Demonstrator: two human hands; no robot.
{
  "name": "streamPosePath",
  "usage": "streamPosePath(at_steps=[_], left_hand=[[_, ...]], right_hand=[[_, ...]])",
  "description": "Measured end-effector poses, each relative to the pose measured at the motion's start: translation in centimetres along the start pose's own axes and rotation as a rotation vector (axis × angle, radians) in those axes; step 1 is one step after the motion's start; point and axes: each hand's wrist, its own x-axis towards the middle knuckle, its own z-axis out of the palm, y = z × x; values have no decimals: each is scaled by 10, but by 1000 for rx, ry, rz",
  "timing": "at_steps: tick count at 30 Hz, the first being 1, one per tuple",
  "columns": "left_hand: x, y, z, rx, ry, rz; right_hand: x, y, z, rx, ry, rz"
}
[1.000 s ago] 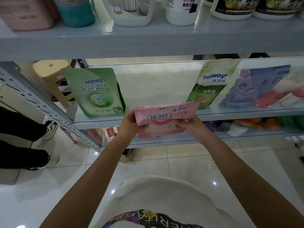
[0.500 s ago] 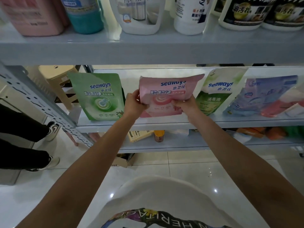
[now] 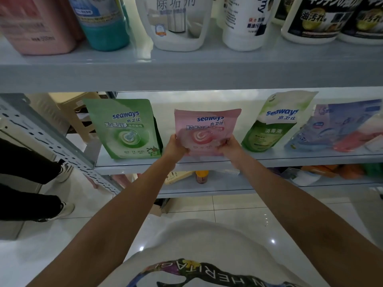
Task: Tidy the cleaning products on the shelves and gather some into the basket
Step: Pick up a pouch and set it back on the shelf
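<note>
Head view, left hand [image 3: 175, 147], right hand [image 3: 231, 147] gripping pink pouch [image 3: 207, 124] on shelf [image 3: 300, 158]

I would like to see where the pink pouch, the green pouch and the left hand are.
pink pouch [image 3: 208, 122]: head view, upper front, by the logo.
green pouch [image 3: 124, 131]: head view, middle of its front.
left hand [image 3: 175, 147]: head view, back of the hand.
</note>
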Motion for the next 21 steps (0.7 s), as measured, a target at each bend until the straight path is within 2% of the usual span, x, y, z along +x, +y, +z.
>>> streamPosePath(at_steps=[3,7,10,14,16,18,21], left_hand=[[8,-4,-1,-20,-42,3],[-20,12,3,27,-43,-14],[-39,-6,13,340,96,77],[-69,-53,26,805,67,182],[-81,-66,35,957,73,255],[-87,-67,47,1049,85,238],[-85,-69,67,1104,163,262]], right_hand=[[2,-1,4,-48,-13,-3],[9,1,0,43,39,-1],[15,27,-6,-73,217,-20],[-11,63,-24,-81,457,-32],[-20,78,-41,-68,548,-45],[-24,82,-64,-71,580,-62],[-22,79,-98,-123,537,-23]])
